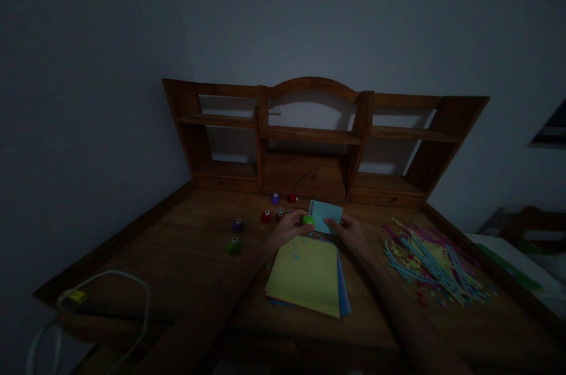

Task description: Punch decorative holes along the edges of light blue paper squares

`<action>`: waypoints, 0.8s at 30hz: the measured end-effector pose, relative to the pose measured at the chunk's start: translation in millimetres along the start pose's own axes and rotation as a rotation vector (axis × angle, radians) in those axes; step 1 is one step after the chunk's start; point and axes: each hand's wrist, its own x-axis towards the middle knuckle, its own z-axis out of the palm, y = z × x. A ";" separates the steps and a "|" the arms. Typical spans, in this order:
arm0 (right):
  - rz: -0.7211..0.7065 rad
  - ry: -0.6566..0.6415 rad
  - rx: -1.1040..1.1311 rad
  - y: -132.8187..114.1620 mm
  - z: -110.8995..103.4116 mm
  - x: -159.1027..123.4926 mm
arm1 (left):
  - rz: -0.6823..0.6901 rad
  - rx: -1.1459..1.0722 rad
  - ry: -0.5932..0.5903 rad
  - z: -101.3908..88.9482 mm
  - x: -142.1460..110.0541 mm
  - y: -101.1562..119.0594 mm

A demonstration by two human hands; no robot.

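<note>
My left hand (pixel 289 229) is closed around a small green craft punch (pixel 308 220), which sits at the left edge of a light blue paper sheet (pixel 325 214). A column of punched holes runs down that edge. My right hand (pixel 350 232) pinches the sheet at its lower right corner, thumb on top. Below my hands lies a stack of coloured paper (pixel 305 275), yellow on top with blue and pink edges showing. Several tiny blue cut-outs (pixel 296 256) are scattered on the yellow sheet.
More punches stand to the left: green (pixel 234 245), dark purple (pixel 237 224), red (pixel 266 217) and purple (pixel 275 198). Coloured paper strips (pixel 431 260) are heaped at right. A wooden shelf unit (pixel 309 134) backs the desk. A white cable (pixel 147 298) hangs at front left.
</note>
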 end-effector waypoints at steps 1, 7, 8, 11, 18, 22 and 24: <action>-0.006 -0.001 -0.004 0.8 -0.1 0.3 | -0.008 0.004 -0.001 0.4 -0.2 0.5; -0.030 -0.003 -0.046 1.2 -1.0 1.3 | -0.058 0.012 0.005 2.2 -2.6 7.0; -0.021 -0.001 -0.041 0.9 -1.1 1.3 | -0.061 0.013 0.003 2.3 -2.8 8.1; -0.003 0.010 -0.011 0.7 -1.2 1.2 | -0.061 0.018 -0.010 2.1 -2.8 9.9; 0.007 0.028 0.028 2.5 -1.1 2.7 | -0.069 0.002 -0.031 2.6 -3.2 9.6; 0.003 0.034 0.041 -0.1 -0.8 1.6 | -0.079 0.015 -0.028 2.4 -3.3 9.3; 0.000 0.034 0.043 -1.5 -0.9 0.9 | -0.076 0.023 -0.032 1.6 -2.8 8.0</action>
